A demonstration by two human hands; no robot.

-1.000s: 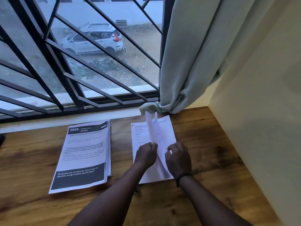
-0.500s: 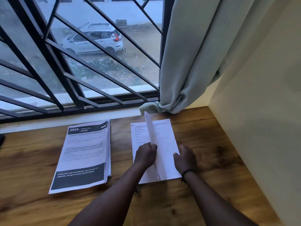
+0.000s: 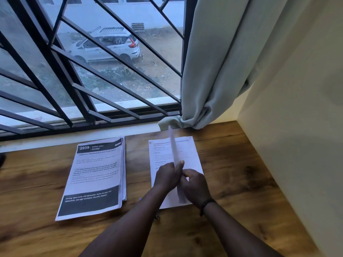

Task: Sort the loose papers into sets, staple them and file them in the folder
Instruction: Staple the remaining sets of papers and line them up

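On the bench [image 3: 232, 182], the left hand [image 3: 167, 176] pinches an upright sheet [image 3: 173, 145]; right hand [image 3: 195, 186] fingers curl against its near edge, over the right stack [image 3: 189, 153].

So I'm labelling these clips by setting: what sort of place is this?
Probably a room in a home or small office: a wooden desk in a corner under a barred window with a curtain, and printed paper stacks being sorted. A car is parked outside below.

The small metal object [image 3: 156, 217] at six o'clock is mostly hidden beneath the left forearm [image 3: 130, 219], and the white printed sheet's [image 3: 161, 154] text is unreadable.
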